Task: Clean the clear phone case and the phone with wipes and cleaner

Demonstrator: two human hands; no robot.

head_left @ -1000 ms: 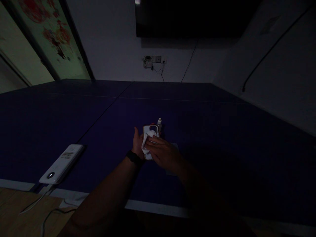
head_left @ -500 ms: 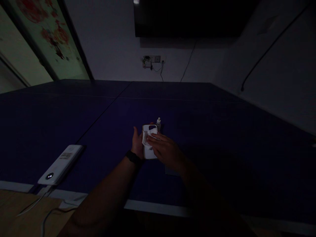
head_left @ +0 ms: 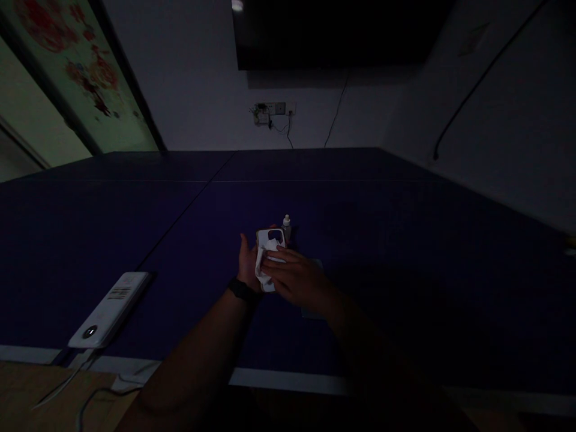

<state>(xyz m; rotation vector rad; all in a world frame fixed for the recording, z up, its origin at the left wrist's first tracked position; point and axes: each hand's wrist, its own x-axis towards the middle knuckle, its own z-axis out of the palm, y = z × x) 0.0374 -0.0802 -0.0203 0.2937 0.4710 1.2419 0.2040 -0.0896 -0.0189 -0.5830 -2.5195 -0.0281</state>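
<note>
A phone case (head_left: 263, 236) with a pale inner face and a camera cutout at its far end rests in my left hand (head_left: 246, 265). That hand supports it from the left and below, thumb sticking up beside it; the fingers beneath are mostly hidden. My right hand (head_left: 297, 277) presses a crumpled white tissue (head_left: 261, 267) flat against the case with its fingertips. Just beyond the case stands a small dropper-type bottle (head_left: 287, 228) with a white cap. Partly covered by my right hand, a flat, dark rectangular thing (head_left: 311, 313) lies on the table.
The dark blue table (head_left: 216, 222) has a white edge line near me. At left lies a white power bank (head_left: 110, 306) with a lit round display and a cable (head_left: 67, 381) running off the front edge. Sockets and a dark television (head_left: 342, 36) are on the far wall.
My right hand has slid the tissue slightly down along the case, and the tissue's shape has shifted. The case tilts a little more. The whole view has moved slightly.
</note>
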